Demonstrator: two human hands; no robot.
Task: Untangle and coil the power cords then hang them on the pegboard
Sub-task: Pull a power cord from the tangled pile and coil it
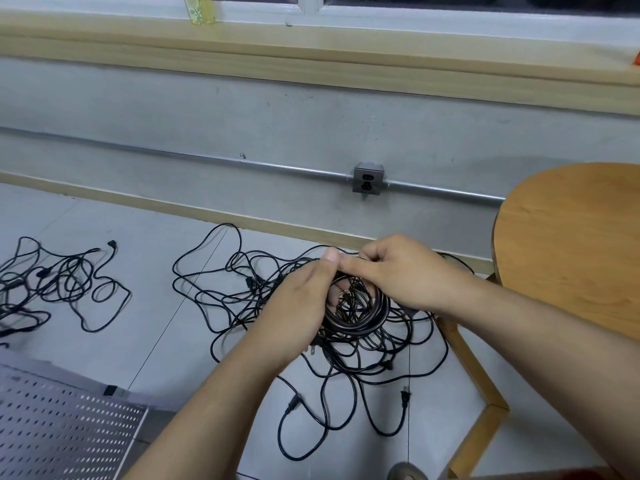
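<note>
At the centre of the frame, above the larger tangle of cords (349,355) on the floor tiles, both hands hold a small coil (358,328) of black power cord, so the step in hand looks like coiling: one cord is wound into a tight ring while the rest lie unsorted. The left hand (298,306) grips the ring's left side, its fingers curled through the middle and its thumb laid over the top. The right hand (398,271) pinches the top of the ring between thumb and curled fingers, just beside the left thumb. Whether the cord's tail is free of the heap below cannot be told, since the coil overlaps it. The next move probably calls for tucking or wrapping the loose end so the ring stays closed, then carrying it to the pegboard (62,427), which lies flat in the lower left corner. A second tangle (65,278) waits at the left edge, well apart from the first. A round wooden table (571,244) stands at the right, and a wall socket (368,178) sits above the heap.
</note>
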